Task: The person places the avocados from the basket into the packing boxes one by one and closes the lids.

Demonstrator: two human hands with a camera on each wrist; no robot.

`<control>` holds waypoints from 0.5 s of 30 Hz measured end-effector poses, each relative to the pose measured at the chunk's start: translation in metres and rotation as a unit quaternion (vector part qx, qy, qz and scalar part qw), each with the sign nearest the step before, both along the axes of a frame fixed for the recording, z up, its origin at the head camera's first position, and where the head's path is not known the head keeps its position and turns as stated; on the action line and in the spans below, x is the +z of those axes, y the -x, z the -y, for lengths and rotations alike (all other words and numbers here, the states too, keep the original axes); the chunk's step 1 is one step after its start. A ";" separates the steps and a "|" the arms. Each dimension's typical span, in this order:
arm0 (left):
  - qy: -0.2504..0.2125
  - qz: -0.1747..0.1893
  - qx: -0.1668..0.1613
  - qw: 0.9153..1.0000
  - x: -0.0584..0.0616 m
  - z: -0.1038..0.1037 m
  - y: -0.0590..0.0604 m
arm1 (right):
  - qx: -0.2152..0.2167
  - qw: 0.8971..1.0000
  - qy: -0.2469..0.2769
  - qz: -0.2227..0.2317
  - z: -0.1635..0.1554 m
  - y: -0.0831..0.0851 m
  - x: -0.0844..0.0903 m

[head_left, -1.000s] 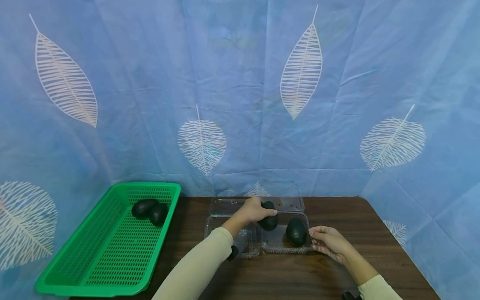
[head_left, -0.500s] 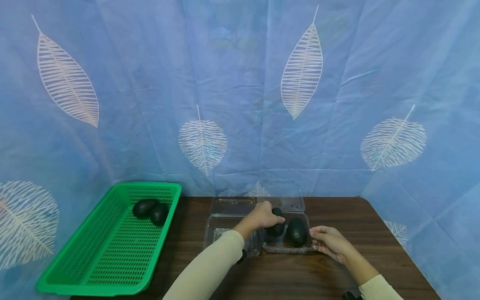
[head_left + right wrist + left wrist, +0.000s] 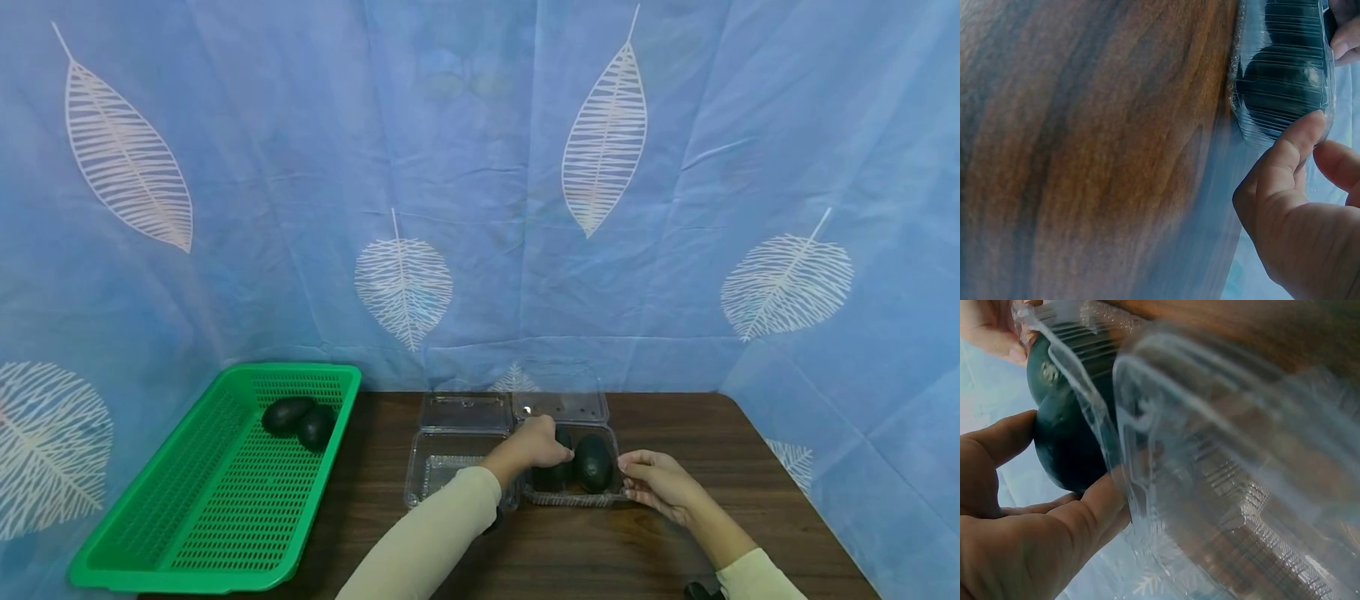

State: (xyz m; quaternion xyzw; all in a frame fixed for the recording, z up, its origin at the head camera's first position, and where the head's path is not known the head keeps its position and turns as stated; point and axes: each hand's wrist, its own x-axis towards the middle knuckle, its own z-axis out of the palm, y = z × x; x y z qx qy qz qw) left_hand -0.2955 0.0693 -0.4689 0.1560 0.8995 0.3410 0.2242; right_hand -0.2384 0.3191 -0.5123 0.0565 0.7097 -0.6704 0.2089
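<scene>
In the head view two dark avocados sit side by side in the right-hand clear plastic clamshell box (image 3: 573, 501). My left hand (image 3: 537, 442) grips the left avocado (image 3: 1069, 444) between thumb and fingers, inside that box; the hand partly covers it. The other avocado (image 3: 593, 463) lies against the box's right side. At the box's right rim, my right hand (image 3: 663, 482) pinches the edge with thumb and finger, as the right wrist view shows. A second clamshell box (image 3: 450, 473) stands on the left with its lid open, partly behind my left forearm.
On the left a green perforated basket (image 3: 225, 492) holds two more avocados (image 3: 300, 422). Both box lids lean back toward a blue leaf-patterned cloth (image 3: 480, 167) behind the brown wooden table (image 3: 675, 417).
My left hand has moved right and down with its avocado, which now sits lower in the right-hand box beside the other one. The right hand has stayed at the rim.
</scene>
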 end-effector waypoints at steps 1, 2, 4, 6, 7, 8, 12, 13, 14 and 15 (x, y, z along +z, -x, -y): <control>0.006 0.000 0.000 1.000 0.000 -0.001 0.000 | 0.003 1.000 0.003 0.000 0.000 0.000 0.000; 0.011 0.001 0.001 1.000 0.000 -0.002 -0.001 | 0.003 1.000 0.005 0.002 0.000 0.001 0.000; 0.020 -0.004 0.004 1.000 -0.001 -0.004 -0.002 | 0.007 1.000 0.010 0.003 -0.001 0.001 0.001; 0.021 -0.007 0.007 1.000 -0.003 -0.004 -0.003 | 0.009 1.000 0.012 0.002 -0.001 0.001 0.001; 0.018 -0.008 0.008 1.000 -0.004 -0.005 -0.004 | 0.011 1.000 0.013 0.002 -0.002 0.001 0.000; 0.016 -0.009 0.009 1.000 -0.004 -0.005 -0.004 | 0.012 1.000 0.014 0.002 -0.002 0.001 0.000; 0.011 -0.013 0.009 1.000 -0.006 -0.006 -0.005 | 0.013 1.000 0.014 0.004 -0.003 0.001 -0.001; 0.011 -0.013 0.010 1.000 -0.006 -0.006 -0.005 | 0.013 1.000 0.014 0.005 -0.003 0.001 -0.001; 0.011 -0.013 0.011 1.000 -0.007 -0.006 -0.005 | 0.012 1.000 0.012 0.004 -0.003 0.001 -0.001; 0.011 -0.013 0.013 1.000 -0.007 -0.007 -0.005 | 0.010 1.000 0.011 0.005 -0.003 0.001 -0.001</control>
